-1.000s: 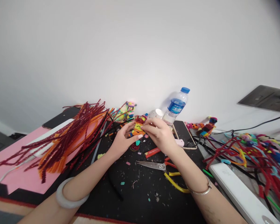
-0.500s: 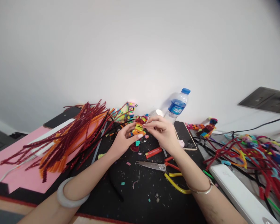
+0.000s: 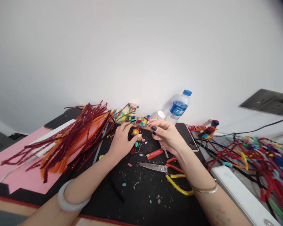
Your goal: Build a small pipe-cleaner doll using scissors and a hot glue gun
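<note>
My left hand (image 3: 121, 141) rests on the black mat (image 3: 136, 191), its fingers closed round a small colourful pipe-cleaner figure (image 3: 136, 132). My right hand (image 3: 165, 135) hovers just to the right of it, fingers curled in a pinch with dark nails showing; what it pinches is too small to make out. More small pipe-cleaner figures (image 3: 132, 111) stand just behind the hands against the wall.
A bundle of red and orange pipe cleaners (image 3: 68, 138) lies left over a pink sheet (image 3: 16, 169). Scissors (image 3: 155, 167), a red lighter (image 3: 155, 153), a water bottle (image 3: 178, 108), a phone (image 3: 186, 133) and a tangle of coloured pipe cleaners (image 3: 257, 153) sit right.
The figure has dropped lower toward the mat in my left hand. My right hand has turned so its nails face me and drawn slightly away from the figure.
</note>
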Tool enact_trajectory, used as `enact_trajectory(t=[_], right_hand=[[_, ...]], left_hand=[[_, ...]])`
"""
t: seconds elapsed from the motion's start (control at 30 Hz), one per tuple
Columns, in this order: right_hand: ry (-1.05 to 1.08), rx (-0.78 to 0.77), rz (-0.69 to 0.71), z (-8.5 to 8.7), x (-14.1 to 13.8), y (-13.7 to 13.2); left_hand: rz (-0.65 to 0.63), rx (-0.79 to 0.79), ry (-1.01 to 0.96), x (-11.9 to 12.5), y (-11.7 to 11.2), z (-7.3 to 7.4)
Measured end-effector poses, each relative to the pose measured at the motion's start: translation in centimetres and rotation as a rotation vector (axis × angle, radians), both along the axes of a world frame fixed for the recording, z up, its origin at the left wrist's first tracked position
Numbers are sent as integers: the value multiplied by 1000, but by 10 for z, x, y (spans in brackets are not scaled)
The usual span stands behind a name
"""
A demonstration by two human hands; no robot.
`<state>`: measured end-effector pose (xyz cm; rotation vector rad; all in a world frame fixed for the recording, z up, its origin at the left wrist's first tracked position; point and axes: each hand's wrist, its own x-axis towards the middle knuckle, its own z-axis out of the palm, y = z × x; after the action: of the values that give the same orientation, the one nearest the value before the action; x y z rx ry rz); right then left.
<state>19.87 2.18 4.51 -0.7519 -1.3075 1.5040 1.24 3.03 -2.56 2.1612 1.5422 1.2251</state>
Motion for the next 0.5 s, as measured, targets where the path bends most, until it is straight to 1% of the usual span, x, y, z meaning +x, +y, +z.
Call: enact_trajectory(t=[0.07, 0.1, 0.13, 0.2, 0.27, 0.3, 0.4, 0.5], right_hand=[[-60, -47, 6, 0, 1, 0], [-100, -68, 9, 0, 2, -1], [-141, -87, 12, 0, 2, -1], [-212, -122, 22, -1, 3, -3], [-265, -149, 31, -3, 3, -6], [-286, -162, 34, -5, 3, -8], [-355, -208, 54, -10, 4, -13], [-403, -232, 69, -14, 6, -19]], left_hand=[[-8, 130, -16, -2, -4, 8], [-39, 192, -37, -2, -6, 11], [-93, 240, -52, -2, -9, 14], [-242, 272, -38, -2, -13, 18], [-373, 235, 12, -1, -17, 20], [-415, 204, 39, -1, -18, 20], [-474, 130, 110, 1, -19, 18], [-511, 91, 176, 3, -19, 16]])
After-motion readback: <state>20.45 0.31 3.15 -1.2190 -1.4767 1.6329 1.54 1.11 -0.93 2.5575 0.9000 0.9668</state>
